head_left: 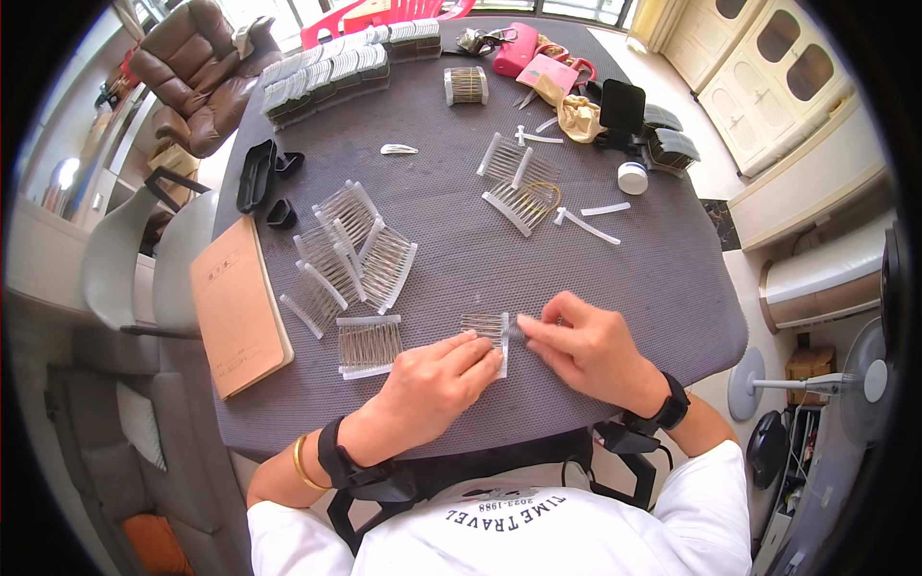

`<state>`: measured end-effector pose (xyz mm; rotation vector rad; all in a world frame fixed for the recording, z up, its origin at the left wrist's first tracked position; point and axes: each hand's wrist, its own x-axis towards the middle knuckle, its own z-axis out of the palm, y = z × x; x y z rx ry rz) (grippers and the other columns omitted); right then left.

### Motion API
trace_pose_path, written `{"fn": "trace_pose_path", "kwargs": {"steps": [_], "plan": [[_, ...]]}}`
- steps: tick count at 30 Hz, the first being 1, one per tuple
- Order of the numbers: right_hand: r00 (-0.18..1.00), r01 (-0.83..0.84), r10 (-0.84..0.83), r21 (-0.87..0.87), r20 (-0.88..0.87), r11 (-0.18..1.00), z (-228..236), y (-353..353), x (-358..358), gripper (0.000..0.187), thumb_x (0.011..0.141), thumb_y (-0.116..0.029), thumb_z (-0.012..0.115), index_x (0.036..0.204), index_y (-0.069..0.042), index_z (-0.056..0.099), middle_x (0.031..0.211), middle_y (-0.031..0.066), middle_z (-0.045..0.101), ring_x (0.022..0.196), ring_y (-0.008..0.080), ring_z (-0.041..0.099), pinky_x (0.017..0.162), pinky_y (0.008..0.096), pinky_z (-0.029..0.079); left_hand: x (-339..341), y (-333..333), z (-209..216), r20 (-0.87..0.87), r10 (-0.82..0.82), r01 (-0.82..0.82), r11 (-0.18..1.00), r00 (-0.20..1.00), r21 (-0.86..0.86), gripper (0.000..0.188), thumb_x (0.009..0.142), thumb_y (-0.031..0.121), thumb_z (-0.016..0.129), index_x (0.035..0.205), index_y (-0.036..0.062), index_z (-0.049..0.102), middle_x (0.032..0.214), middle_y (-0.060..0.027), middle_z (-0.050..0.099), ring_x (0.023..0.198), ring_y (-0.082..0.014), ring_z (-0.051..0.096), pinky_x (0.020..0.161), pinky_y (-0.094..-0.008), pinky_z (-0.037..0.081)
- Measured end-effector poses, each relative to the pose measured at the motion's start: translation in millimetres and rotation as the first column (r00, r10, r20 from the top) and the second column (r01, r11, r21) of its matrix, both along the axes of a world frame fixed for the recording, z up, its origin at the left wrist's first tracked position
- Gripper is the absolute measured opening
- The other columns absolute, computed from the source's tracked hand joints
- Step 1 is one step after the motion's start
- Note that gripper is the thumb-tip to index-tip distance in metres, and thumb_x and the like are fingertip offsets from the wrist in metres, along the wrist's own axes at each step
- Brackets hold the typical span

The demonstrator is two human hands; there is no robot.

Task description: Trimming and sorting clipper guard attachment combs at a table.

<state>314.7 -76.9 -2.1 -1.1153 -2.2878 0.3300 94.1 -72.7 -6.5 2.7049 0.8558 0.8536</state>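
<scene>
In front of me lies a small row of thin metal pins [480, 324] with a white plastic strip [505, 344] along its right end. My left hand [437, 379] rests over it, fingers together and pressing it down on the table. Just right of the strip, my right hand [586, 346] is closed, thumb and forefinger pinched. What it pinches, if anything, is too small and blurred to tell. A pin row with white strips [370, 348] lies left of my left hand. Several more pin rows [355, 250] overlap behind it.
A tan notebook [240, 307] lies at the table's left edge, below black trays [257, 178]. Farther off are loose white strips [588, 227], more pin rows [519, 182], a white-lidded jar [632, 179], a wound spool [466, 86], stacked packs [327, 82] and a pink bag [516, 50].
</scene>
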Motion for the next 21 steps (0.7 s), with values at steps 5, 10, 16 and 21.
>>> {"fn": "trace_pose_path", "kwargs": {"steps": [5, 10, 16, 21], "plan": [[0.998, -0.042, 0.041, -0.021, -0.053, 0.999, -1.7, 1.2, -0.2, 0.022, 0.077, -0.01, 0.068, 0.099, -0.007, 0.066, 0.08, 0.003, 0.054, 0.057, 0.0138, 0.056, 0.047, 0.0257, 0.047, 0.0, -0.1, 0.1, -0.011, 0.008, -0.008, 1.0, 1.0, 0.008, 0.02, 0.074, 0.014, 0.07, 0.09, 0.0033, 0.065, 0.088, -0.008, 0.066, 0.083, -0.0231, 0.067, 0.068, -0.0301, 0.057], [0.998, 0.054, -0.053, 0.027, -0.036, 0.998, -4.4, 3.9, -0.9, 0.024, 0.075, -0.009, 0.068, 0.099, -0.007, 0.066, 0.08, 0.0032, 0.053, 0.06, 0.0142, 0.057, 0.047, 0.0255, 0.047, -2.0, 1.0, 0.7, 0.008, 0.011, -0.011, 1.0, 1.0, -0.026, 0.02, 0.074, 0.014, 0.071, 0.089, 0.0033, 0.065, 0.087, -0.0076, 0.066, 0.083, -0.0231, 0.067, 0.067, -0.0296, 0.057], [1.0, 0.018, -0.018, 0.048, 0.011, 0.999, -4.5, 2.4, 1.2, 0.025, 0.075, -0.008, 0.068, 0.1, -0.007, 0.065, 0.08, 0.0036, 0.053, 0.06, 0.0145, 0.057, 0.046, 0.0258, 0.047, -2.7, 0.6, -0.2, 0.004, 0.002, -0.001, 0.999, 1.0, -0.032, 0.019, 0.074, 0.014, 0.07, 0.088, 0.0032, 0.065, 0.087, -0.0071, 0.066, 0.083, -0.0226, 0.067, 0.068, -0.0293, 0.057], [0.999, -0.025, 0.024, 0.036, 0.036, 0.999, 0.3, -0.9, 1.2, 0.026, 0.075, -0.009, 0.069, 0.1, -0.007, 0.065, 0.078, 0.0039, 0.053, 0.06, 0.0144, 0.057, 0.046, 0.0259, 0.047, -3.7, 0.1, -1.5, 0.005, -0.006, 0.007, 1.0, 1.0, -0.026, 0.018, 0.074, 0.014, 0.069, 0.088, 0.0034, 0.065, 0.086, -0.0068, 0.066, 0.083, -0.0223, 0.067, 0.069, -0.0293, 0.057]]}}
